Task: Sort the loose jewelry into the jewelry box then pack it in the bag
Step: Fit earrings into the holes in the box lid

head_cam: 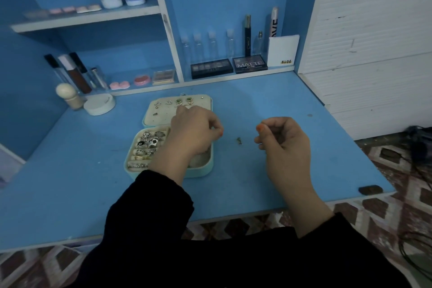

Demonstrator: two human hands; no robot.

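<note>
Fingers (pixel 275 123) over blue desk (pixel 93 182) — patterned rug (pixel 385 217) below

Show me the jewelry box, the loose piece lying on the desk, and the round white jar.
jewelry box (pixel 163 119): head view, on the bare pad of its open lid.
loose piece (pixel 239 141): head view, on its middle.
round white jar (pixel 99 105): head view, on its top face.

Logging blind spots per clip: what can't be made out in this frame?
Head view, the only one:
Right compartments of the jewelry box: hidden under the left hand.
Whether the left hand or right hand pinches anything: curled fingers hide it.
The loose piece on the table: too small to identify.
The bag: not in view.
</note>
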